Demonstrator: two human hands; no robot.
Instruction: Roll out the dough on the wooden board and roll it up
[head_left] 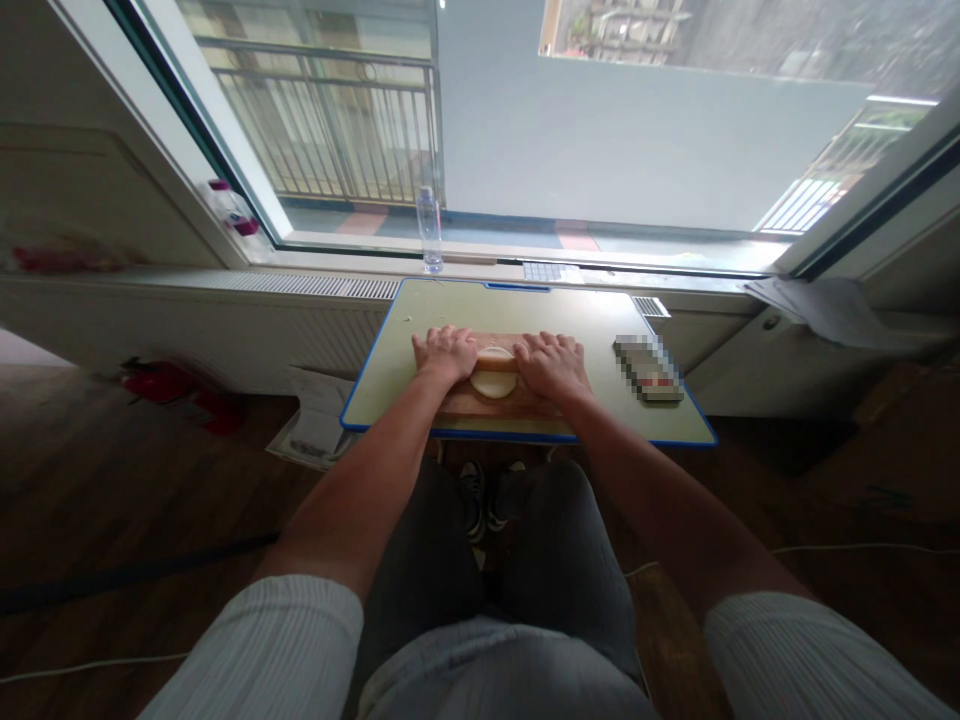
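Pale wood shows between our two bare hands: the short middle of a cylindrical wooden rolling pin (496,364), lying crosswise on a thin, round, off-white sheet of dough (493,385). We have our left hand (445,350) over the pin's left end and our right hand (551,360) over its right end, both bearing down from above with palms lowered and fingers laid forward; whether the fingers close around the wood underneath, we cannot tell. The dough sits between our hands, its rounded near edge showing on our side of the pin and a smaller strip beyond it. Under it lies a brown rectangular wooden board (459,404), set near our edge of a pale green desk (394,345) with a blue rim. Right of our right hand, well apart from the board, rests a dark-edged rectangular object (649,368), its top blurred out. Past the far edge of the desk, we see a clear plastic bottle (430,232) upright on the white sill (480,270) below the window.
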